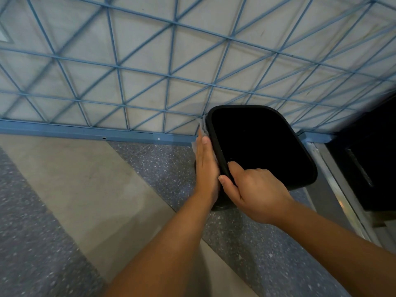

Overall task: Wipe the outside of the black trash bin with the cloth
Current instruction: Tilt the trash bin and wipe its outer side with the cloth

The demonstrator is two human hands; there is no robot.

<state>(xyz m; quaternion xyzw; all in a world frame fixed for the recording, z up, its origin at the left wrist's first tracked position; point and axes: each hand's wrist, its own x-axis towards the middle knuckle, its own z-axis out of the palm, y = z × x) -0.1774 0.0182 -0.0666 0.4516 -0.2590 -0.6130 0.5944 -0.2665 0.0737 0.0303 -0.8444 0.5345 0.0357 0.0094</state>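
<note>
A black trash bin (287,116) with a rounded square rim stands on the floor against a wall, seen from above; its inside is dark. My left hand (206,166) lies flat with straight fingers against the bin's left outer side, pressing a pale grey cloth (202,129) to it. Most of the cloth is hidden under my palm; its edges stick out above my fingertips. My right hand (255,189) grips the bin's near left rim, with the thumb outside and the fingers curled over the edge.
Behind the bin rises a wall (128,61) with a blue triangular grid and a blue baseboard (85,131). To the right stands a dark cabinet or door (368,157) with a metal threshold strip (334,189). Speckled grey and beige floor (75,200) spreads to the left.
</note>
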